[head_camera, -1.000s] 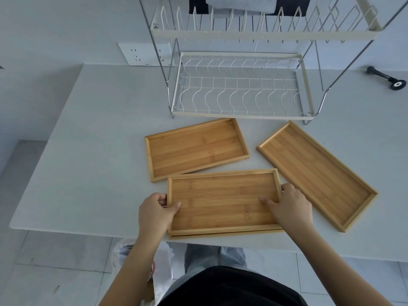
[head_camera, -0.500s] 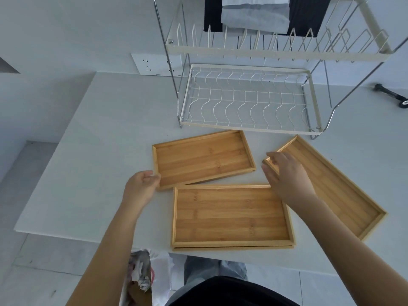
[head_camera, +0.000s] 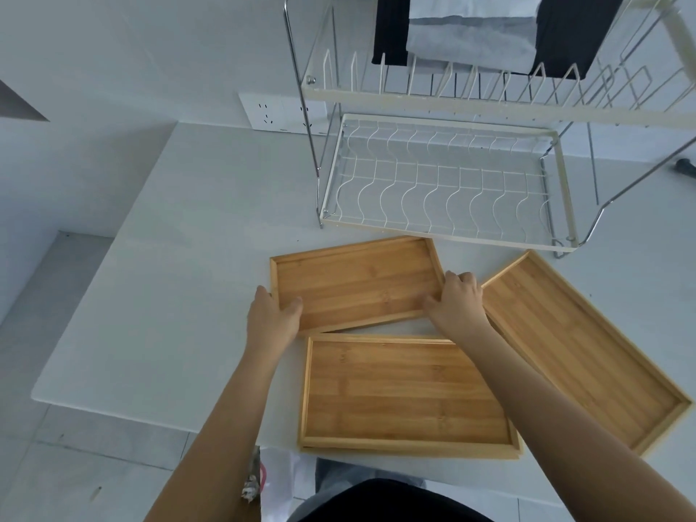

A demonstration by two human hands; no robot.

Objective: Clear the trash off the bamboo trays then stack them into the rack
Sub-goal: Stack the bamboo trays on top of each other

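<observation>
Far tray (head_camera: 357,282) lies flat on the white table (head_camera: 180,280), just before the rack (head_camera: 444,182) — left hand (head_camera: 273,320) grips its left end, thumb over the rim; right hand (head_camera: 457,303) clasps its right end. Near tray (head_camera: 403,393) sits at the table edge, overhanging slightly. Right tray (head_camera: 587,348) lies angled beside both. Rack's lower shelf holds nothing; dark and grey cloths (head_camera: 474,32) hang behind its upper tier.

Three empty bamboo trays (head_camera: 357,284) before wire rack (head_camera: 444,190).
</observation>
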